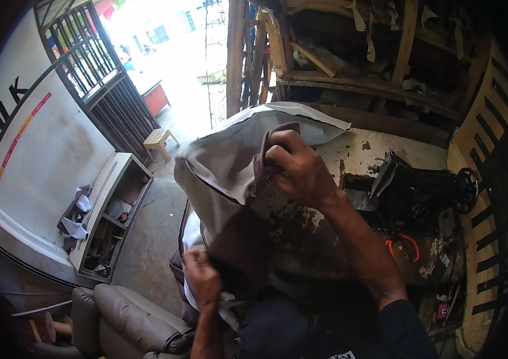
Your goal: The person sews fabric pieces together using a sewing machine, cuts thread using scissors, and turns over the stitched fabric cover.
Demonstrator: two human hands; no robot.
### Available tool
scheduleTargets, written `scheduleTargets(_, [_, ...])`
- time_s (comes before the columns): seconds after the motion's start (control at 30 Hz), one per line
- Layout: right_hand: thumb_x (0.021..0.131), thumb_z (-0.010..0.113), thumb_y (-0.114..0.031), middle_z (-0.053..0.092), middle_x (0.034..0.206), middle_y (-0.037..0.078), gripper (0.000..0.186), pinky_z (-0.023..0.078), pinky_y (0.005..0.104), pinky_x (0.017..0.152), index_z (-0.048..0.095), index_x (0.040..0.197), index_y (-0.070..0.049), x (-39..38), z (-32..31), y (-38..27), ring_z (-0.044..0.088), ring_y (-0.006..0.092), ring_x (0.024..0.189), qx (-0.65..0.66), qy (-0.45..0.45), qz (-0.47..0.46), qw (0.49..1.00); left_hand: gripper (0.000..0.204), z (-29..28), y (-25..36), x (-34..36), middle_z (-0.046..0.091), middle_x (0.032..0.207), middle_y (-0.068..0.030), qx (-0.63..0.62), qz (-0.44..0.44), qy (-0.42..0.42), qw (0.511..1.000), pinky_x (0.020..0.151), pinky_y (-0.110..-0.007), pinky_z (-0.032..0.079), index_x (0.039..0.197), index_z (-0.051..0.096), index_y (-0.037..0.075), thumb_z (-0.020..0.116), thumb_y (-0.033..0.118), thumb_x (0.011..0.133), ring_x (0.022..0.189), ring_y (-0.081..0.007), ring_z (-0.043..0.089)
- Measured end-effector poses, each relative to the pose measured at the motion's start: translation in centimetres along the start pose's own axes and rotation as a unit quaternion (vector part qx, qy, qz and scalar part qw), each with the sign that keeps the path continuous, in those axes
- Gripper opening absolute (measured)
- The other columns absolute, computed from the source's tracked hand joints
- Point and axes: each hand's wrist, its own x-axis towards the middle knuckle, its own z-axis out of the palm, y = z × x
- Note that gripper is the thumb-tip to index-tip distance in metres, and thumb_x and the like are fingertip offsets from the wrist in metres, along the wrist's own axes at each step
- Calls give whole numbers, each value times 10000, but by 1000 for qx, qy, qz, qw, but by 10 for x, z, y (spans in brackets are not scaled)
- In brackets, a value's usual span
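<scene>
My right hand [293,164] is raised over the worktable, fingers curled round a folded edge of a large grey and dark-brown fabric piece [212,185] with a black seam line. Lower and to the left, my left hand [203,275] grips the same fabric near its left side. The piece's pale far part [284,116] lies across the back of the worn worktable [361,143]. To the right sits a black sewing machine [409,185], with orange-handled scissors [406,245] just below it.
A grey padded seat [128,317] stands at lower left, with spools [56,329] beside it. A low cabinet [101,245] lines the left wall, near a small stool [161,140] by the open gated doorway. Wooden shelving [349,78] is behind the table; a slatted wooden frame [475,137] stands at the right.
</scene>
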Motion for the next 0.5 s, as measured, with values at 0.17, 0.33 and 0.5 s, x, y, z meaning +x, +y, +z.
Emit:
scheduleTargets(0.17, [886, 818, -218, 687, 863, 99, 243, 564, 416, 737, 686, 983, -38, -12, -18, -12, 699, 299, 862, 102, -54, 24, 993, 169, -169, 99, 62, 452, 916, -90, 73, 253, 46, 964, 845, -327, 406, 952, 473, 17, 515, 152, 1045, 868, -206, 472])
scheduleTargets(0.33, [847, 868, -193, 695, 920, 90, 337, 567, 362, 734, 721, 1113, -48, -16, -41, -46, 704, 222, 886, 166, -36, 76, 983, 163, -216, 200, 85, 478, 874, -114, 246, 322, -72, 911, 713, -340, 427, 978, 535, -9, 642, 106, 933, 762, -234, 480])
scheduleTargets(0.5, [850, 868, -195, 670, 1103, 113, 319, 565, 366, 726, 709, 1081, -43, -49, -16, -76, 694, 223, 904, 134, 89, 148, 976, 215, -212, 204, 110, 690, 808, -144, 286, 273, -237, 887, 678, -347, 517, 949, 721, -30, 816, 123, 832, 705, -252, 676])
